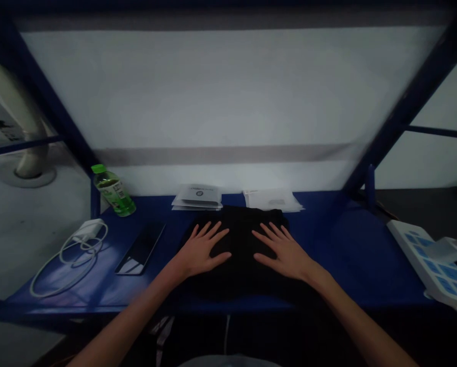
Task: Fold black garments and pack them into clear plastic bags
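A piece of black cloth (241,239), perhaps a folded garment, lies on the blue shelf in front of me. My left hand (203,250) rests flat on its left part, fingers spread. On its right part my right hand (284,250) lies the same way, palm down with the fingers apart. Neither hand grips anything. The cloth's lower edge blends into the dark, so its full outline is hard to make out.
Behind the cloth lie two stacks of flat packets, a left one (197,196) and a right one (272,199). A smartphone (142,250), a charger with white cable (86,232) and a green-capped bottle (113,191) are at left. A power strip (434,265) sits at right. Blue frame posts (396,117) flank the shelf (327,239).
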A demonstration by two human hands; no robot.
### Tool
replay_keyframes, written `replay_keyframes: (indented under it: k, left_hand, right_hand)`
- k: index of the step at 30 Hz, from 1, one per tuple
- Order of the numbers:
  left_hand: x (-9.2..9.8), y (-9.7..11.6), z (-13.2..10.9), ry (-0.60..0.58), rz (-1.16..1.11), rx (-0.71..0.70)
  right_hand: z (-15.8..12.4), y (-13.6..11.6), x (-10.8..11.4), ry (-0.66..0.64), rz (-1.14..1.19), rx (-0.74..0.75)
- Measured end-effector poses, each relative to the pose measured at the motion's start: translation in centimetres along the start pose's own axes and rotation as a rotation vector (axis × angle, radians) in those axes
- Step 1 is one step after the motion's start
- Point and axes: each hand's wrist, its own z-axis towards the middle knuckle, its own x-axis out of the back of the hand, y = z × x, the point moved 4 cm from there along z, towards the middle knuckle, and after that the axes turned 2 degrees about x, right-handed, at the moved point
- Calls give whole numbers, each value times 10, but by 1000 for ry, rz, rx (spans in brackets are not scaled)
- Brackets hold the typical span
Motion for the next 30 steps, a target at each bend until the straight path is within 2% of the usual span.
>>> replay_keyframes:
  k: [25, 30]
  left_hand:
    - [-2, -3, 1, 13, -12, 0]
    - [7, -4, 3, 39, -27, -3]
  right_hand:
    - [2, 2, -3, 2, -11, -3]
    - [1, 1, -2, 5, -3, 0]
